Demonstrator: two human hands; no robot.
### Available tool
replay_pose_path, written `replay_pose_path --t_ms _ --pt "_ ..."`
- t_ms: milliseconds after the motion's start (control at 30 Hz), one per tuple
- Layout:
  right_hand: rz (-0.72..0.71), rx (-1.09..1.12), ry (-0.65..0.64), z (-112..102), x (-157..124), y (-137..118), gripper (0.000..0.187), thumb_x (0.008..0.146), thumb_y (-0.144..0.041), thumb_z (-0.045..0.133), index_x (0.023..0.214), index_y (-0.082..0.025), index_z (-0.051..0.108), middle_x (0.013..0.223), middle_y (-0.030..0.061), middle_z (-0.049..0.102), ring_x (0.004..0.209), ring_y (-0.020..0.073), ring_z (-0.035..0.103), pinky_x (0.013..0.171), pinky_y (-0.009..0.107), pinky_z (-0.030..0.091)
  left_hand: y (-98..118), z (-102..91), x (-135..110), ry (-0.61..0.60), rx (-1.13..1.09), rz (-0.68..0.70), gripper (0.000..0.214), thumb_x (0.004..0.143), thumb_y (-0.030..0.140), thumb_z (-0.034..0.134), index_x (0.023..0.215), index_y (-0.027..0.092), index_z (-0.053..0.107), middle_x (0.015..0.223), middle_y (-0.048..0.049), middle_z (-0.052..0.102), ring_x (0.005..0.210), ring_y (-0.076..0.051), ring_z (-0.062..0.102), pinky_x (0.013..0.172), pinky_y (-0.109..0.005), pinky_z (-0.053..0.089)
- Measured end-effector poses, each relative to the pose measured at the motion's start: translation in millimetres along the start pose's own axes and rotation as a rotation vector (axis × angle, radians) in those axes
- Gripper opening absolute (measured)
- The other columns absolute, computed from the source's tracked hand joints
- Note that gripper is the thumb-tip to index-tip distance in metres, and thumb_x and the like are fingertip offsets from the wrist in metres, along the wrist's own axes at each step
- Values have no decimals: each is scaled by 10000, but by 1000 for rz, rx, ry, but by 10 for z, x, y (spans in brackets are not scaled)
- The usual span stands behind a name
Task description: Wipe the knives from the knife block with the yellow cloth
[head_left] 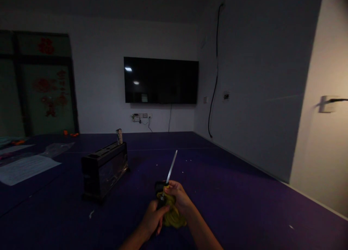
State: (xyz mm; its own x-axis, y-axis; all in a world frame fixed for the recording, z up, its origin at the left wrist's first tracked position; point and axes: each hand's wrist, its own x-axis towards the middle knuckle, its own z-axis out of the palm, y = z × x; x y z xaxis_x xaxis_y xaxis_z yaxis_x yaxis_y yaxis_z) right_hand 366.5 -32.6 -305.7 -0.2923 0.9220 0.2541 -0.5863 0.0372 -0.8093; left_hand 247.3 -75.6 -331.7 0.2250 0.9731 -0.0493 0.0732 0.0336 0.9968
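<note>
Low in the middle of the head view, both hands are closed around one bundle. A slim, straight silver metal shaft (172,166) rises from it, tilted up and to the right. Bunched yellow fabric (174,219) hangs beneath the shaft. My left hand (154,217) wraps round a dark handle-like part at the lower left of the bundle. The fingers of my right hand (178,196) pinch the shaft's base where it meets the fabric. A black rounded piece (160,186) sits just left of those fingertips. Dim light hides the exact kind of object.
To the left on the purple floor (239,206) stands a long black box-like appliance (108,166) with a patterned upright piece (119,136) on top. Papers (29,169) and clear plastic (58,148) lie farther left. A television (161,81) hangs on the far wall. A black cable (216,69) dangles right.
</note>
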Motion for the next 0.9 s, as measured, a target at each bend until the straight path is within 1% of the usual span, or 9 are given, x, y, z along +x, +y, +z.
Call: replay_pose_path --t_ms 167,367,500,667,900 --pt "-13 8 33 -8 1 -12 258 515 -143 781 740 -92 666 611 55 680 497 132 617 504 221 498 10 7 -12 -19 -3 23 464 618 595 543 796 173 466 317 115 375 212 -65 277 298 -191 193" --pt "-42 4 57 -18 -3 -37 308 516 -155 782 794 -108 659 613 43 679 484 136 611 499 236 501 21 27 -21 -4 4 19 473 615 601 539 799 172 463 326 115 385 213 -62 281 297 -190 186" --pt "-47 16 93 -20 -4 -71 331 495 -154 789 795 -113 656 626 46 685 489 146 617 492 242 502 19 33 -18 -34 12 23 444 622 590 537 766 178 456 319 118 375 208 -57 269 288 -187 183" --pt "-60 39 139 -28 0 -92 344 482 -159 789 796 -122 652 620 34 684 485 149 615 484 246 501 17 31 2 -50 6 30 472 616 591 545 807 168 458 316 120 375 203 -63 265 285 -191 174" --pt "-91 33 126 -81 4 -136 320 506 -157 780 797 -137 649 611 17 676 484 140 604 495 242 491 20 58 -8 -53 28 35 467 613 615 542 752 175 470 311 118 360 212 -49 256 291 -178 181"
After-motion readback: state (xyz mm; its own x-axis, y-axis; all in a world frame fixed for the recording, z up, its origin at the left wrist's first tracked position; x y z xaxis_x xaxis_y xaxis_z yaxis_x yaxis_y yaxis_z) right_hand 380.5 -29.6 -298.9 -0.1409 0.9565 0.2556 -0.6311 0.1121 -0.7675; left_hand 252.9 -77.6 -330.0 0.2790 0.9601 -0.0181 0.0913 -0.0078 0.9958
